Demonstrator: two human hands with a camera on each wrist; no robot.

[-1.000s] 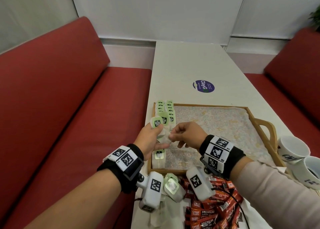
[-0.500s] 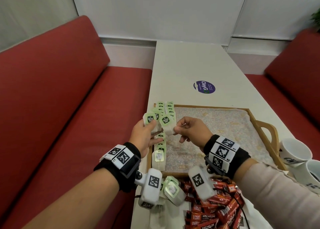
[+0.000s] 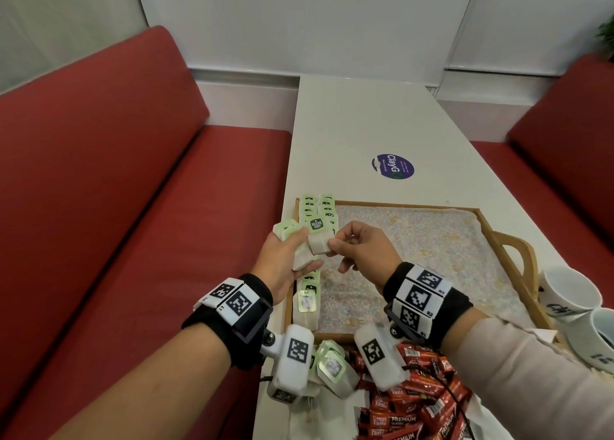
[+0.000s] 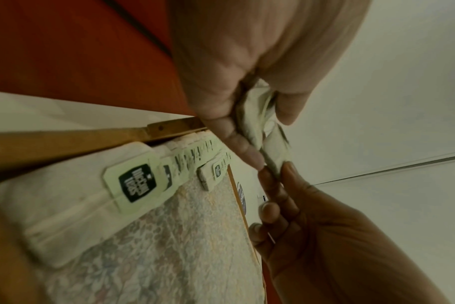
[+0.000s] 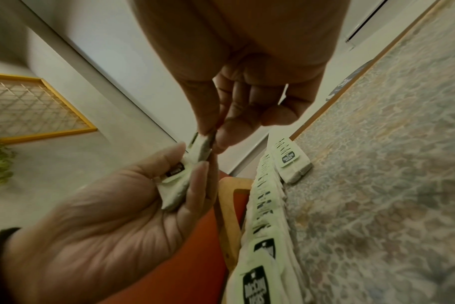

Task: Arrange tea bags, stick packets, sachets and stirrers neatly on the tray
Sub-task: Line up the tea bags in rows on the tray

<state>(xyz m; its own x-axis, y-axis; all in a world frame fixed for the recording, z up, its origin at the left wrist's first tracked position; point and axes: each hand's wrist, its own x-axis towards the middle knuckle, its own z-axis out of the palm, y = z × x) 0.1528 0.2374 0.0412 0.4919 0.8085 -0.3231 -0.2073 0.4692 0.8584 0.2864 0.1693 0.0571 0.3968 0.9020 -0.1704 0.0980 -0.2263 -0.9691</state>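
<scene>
1. The wooden tray (image 3: 491, 230) sits at the left edge of the white surface (image 3: 349, 123); most of its patterned liner (image 3: 415, 256) lies bare.
2. A row of tea bags (image 3: 317, 207) lines the tray's left rim.
3. The left hand (image 3: 282, 260) grips a few tea bags above that rim.
4. The right hand (image 3: 362, 250) pinches 1 tea bag (image 3: 319, 240) between thumb and forefinger, touching the left hand's bundle.
5. Red stick packets (image 3: 415, 406) lie heaped near the tray's near edge.
</scene>
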